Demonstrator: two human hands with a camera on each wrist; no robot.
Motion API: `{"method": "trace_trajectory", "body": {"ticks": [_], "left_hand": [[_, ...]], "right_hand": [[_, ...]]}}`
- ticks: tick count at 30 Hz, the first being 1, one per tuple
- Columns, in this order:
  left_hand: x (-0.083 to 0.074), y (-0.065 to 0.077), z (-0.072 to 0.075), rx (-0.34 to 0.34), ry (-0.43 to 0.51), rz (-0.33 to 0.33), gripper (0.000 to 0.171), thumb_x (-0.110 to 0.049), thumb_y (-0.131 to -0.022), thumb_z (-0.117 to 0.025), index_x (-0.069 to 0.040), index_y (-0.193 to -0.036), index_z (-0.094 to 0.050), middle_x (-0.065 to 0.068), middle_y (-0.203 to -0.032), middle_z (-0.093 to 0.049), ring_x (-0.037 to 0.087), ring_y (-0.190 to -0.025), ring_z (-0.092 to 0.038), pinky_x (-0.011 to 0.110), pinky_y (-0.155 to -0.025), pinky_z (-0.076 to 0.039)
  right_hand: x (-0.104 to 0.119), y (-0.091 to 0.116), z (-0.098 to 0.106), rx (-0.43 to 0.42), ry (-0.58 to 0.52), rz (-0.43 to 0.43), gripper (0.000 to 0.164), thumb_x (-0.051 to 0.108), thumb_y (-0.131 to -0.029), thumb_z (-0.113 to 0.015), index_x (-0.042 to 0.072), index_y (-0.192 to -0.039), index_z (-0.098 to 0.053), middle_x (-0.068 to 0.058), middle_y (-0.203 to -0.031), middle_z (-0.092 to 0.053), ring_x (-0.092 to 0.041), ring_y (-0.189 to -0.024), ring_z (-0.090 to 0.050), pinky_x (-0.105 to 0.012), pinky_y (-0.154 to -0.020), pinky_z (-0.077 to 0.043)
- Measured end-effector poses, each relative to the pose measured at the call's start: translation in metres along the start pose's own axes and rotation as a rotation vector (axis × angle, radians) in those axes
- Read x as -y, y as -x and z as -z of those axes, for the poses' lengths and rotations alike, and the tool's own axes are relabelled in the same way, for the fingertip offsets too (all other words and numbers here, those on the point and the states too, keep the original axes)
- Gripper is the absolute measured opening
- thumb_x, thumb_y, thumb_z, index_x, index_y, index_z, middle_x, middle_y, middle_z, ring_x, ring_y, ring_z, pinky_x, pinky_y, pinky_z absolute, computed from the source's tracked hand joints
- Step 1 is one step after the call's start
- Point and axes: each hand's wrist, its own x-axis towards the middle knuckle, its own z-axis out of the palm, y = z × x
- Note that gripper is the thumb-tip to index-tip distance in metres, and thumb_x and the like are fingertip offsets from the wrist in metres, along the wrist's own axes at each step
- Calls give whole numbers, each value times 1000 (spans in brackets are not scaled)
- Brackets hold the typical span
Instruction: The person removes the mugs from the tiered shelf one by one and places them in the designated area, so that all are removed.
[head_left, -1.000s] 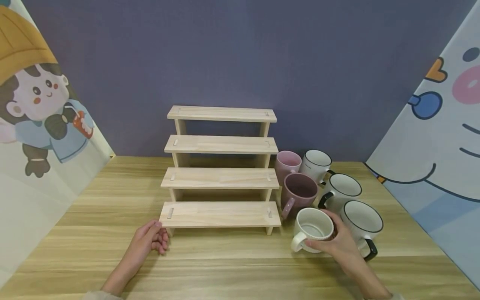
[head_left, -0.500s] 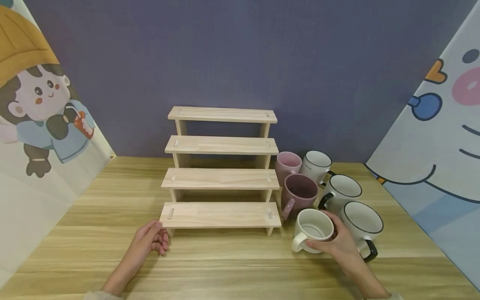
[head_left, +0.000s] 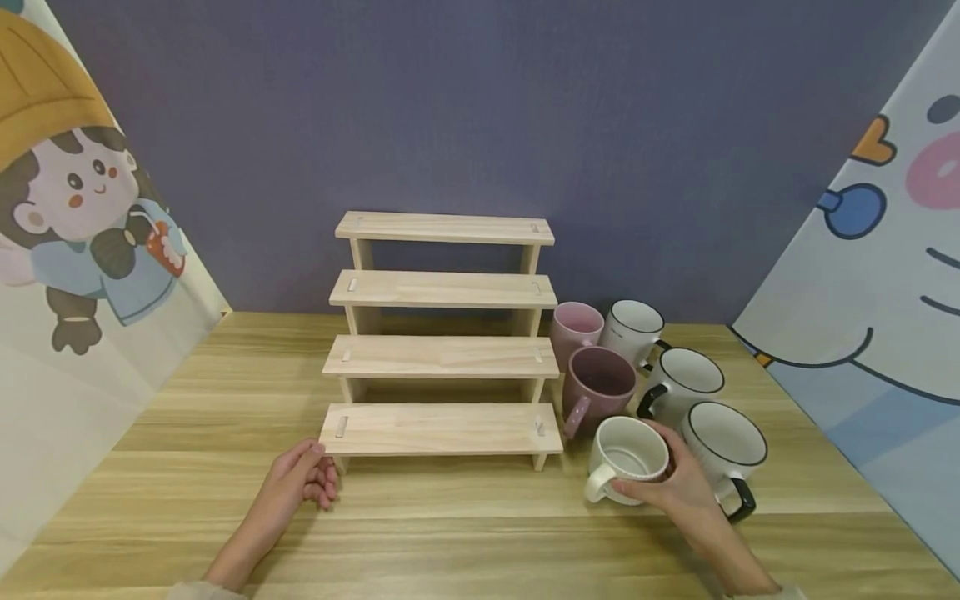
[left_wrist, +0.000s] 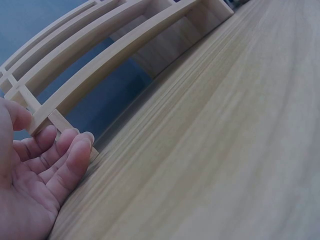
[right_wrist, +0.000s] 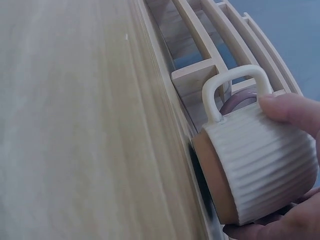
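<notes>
A cream ribbed mug [head_left: 628, 454] with a bare tan base [right_wrist: 215, 177] is in my right hand [head_left: 682, 492], thumb near its handle and fingers round the far side. A dark gap shows under its base in the right wrist view; whether it is lifted is hard to tell. The four-step wooden display shelf [head_left: 442, 429] stands at the centre. My left hand [head_left: 296, 483] pinches the front left corner of its lowest board, thumb on the edge and fingers curled beneath, as the left wrist view [left_wrist: 42, 165] shows.
Behind the cream mug stand a mauve mug [head_left: 598, 385] and a pink mug [head_left: 576, 329]. White black-rimmed mugs [head_left: 720, 437] line the right side, one close beside my right hand. A dark blue panel [head_left: 450, 108] closes off the back of the wood-grain table [head_left: 450, 542].
</notes>
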Motion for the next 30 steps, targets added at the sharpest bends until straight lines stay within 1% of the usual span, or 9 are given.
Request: {"method": "trace_trajectory", "body": {"ticks": [9, 15, 23, 30], "left_hand": [[1, 0, 1, -15, -8, 13, 38, -23, -106, -32, 8, -92, -49, 3, -73, -56, 10, -59, -57, 25, -50, -54], [1, 0, 1, 0, -5, 3, 38, -23, -106, -32, 9, -92, -48, 3, -73, -57, 10, -60, -57, 26, -50, -54], [3, -2, -1, 1, 5, 10, 37, -23, -105, -33, 8, -91, -49, 3, -73, -57, 10, -59, -57, 25, -49, -54], [4, -2, 0, -21, -12, 23, 37, -22, -105, -33, 8, -91, -49, 4, -72, -57, 11, -58, -57, 26, -49, -54]], "right_hand": [[-2, 0, 0, -6, 17, 6, 89, -1, -66, -83, 1, -139, -33, -19, -126, -47, -4, -96, -51, -18, -78, -49], [-5, 1, -2, -27, 33, 51, 87, -4, -64, -82, 0, -137, -34, -19, -122, -49, -2, -94, -51, -17, -77, -48], [-10, 3, -2, -35, 27, 73, 86, -4, -64, -81, 0, -136, -34, -17, -122, -49, 0, -96, -50, -15, -80, -46], [-14, 1, -2, -23, 44, 136, 86, -2, -64, -82, 0, -136, -35, -16, -121, -50, -1, -98, -50, -15, -82, -46]]}}
